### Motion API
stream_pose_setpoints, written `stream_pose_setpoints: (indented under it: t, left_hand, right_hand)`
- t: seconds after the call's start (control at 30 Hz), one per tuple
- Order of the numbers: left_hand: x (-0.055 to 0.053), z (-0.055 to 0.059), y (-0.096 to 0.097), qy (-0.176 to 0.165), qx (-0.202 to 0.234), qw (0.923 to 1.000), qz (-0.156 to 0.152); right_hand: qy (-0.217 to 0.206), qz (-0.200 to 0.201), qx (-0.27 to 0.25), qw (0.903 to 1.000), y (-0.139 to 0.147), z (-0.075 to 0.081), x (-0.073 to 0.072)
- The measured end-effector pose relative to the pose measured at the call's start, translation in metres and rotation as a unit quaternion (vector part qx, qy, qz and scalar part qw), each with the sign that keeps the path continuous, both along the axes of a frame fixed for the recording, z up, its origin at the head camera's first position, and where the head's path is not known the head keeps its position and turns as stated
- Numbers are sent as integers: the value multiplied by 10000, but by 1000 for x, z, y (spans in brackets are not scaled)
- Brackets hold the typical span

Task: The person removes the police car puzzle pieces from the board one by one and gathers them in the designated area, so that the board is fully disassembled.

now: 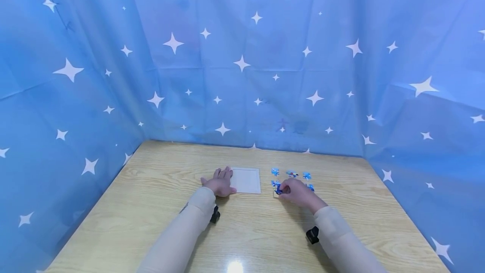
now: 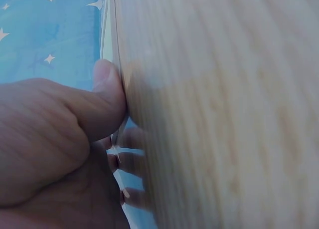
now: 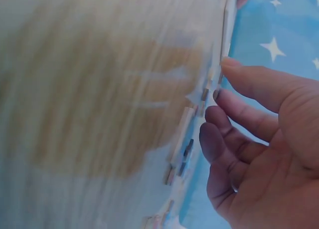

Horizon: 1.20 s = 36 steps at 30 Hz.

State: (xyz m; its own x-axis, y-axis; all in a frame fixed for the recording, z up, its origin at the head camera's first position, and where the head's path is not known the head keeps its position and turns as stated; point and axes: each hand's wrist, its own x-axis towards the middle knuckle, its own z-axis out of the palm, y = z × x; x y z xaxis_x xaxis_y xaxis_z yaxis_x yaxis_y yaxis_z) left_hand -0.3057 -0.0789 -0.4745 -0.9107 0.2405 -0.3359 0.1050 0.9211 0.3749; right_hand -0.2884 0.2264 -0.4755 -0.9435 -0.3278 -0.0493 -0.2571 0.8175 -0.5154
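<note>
A flat white square tray [image 1: 246, 180] with a raised rim lies on the wooden table. My left hand [image 1: 221, 183] rests at its left edge, fingers spread, the thumb [image 2: 108, 89] touching near the near corner. To the right of the tray, my right hand [image 1: 297, 193] is low over a group of blue jigsaw pieces. Its thumb and index finger pinch a dark blue jigsaw piece [image 1: 278, 190]. In the right wrist view the right hand's other fingers [image 3: 213, 139] are loosely curled; the pinched piece is mostly hidden there.
Beyond the right hand lie jigsaw pieces: one at the left [image 1: 275, 171], a middle piece [image 1: 292, 174] and a right piece [image 1: 306, 175]. Another piece [image 1: 310, 187] peeks out beside the hand. A blue star-patterned curtain [image 1: 242, 96] borders the table's back and sides.
</note>
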Motion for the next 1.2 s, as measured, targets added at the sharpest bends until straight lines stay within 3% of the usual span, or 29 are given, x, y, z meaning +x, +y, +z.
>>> stream_pose_setpoints:
  t: [0.33, 0.83, 1.03, 1.2]
  left_hand:
    - [-2, -1, -1, 19, -25, 10000, -4]
    - [-3, -1, -2, -1, -97, 10000, 8]
    - [-4, -6, -2, 192, 318, 9987, 339]
    - [-4, -9, -4, 357, 743, 9960, 346]
  right_hand:
    - [72, -26, 235, 9997, -6, -5, 2]
    - [322, -98, 704, 9969, -12, 1, 5]
    - [595, -165, 828, 9947, -11, 4, 7]
    - [645, -259, 770, 9946, -5, 3, 12]
